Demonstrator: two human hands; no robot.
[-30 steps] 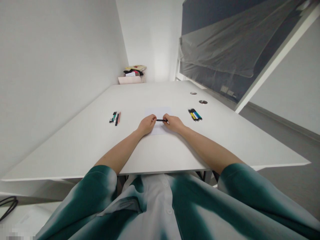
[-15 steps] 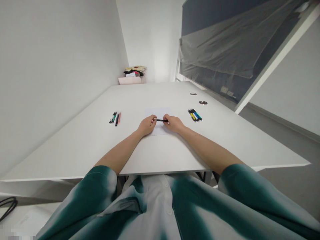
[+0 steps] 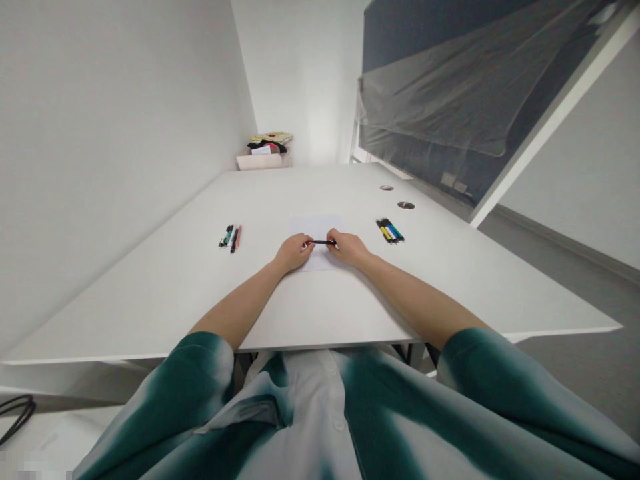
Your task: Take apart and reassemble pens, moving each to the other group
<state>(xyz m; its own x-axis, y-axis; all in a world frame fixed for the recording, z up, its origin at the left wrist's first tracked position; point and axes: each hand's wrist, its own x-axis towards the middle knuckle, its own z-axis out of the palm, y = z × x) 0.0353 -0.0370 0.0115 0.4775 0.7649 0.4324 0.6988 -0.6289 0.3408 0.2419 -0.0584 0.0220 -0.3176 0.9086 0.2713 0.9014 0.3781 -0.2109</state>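
Note:
A dark, slim pen (image 3: 321, 242) lies level between my two hands, above a sheet of white paper (image 3: 320, 261) on the white table. My left hand (image 3: 294, 253) pinches its left end between thumb and fingers. At the other end, my right hand (image 3: 347, 247) grips the pen in closed fingertips. Both ends are partly hidden by the fingers, so I cannot tell whether a cap is on.
Several pens (image 3: 230, 238) lie to the left of the paper. A row of several markers (image 3: 391, 230), yellow, blue and green among them, lies to the right. Two round metal fittings (image 3: 406, 205) sit near the right edge. A filled box (image 3: 260, 161) stands at the far end.
My left fingers have closed in around the pen's left end and dropped slightly. The right hand has hardly moved and still grips the pen.

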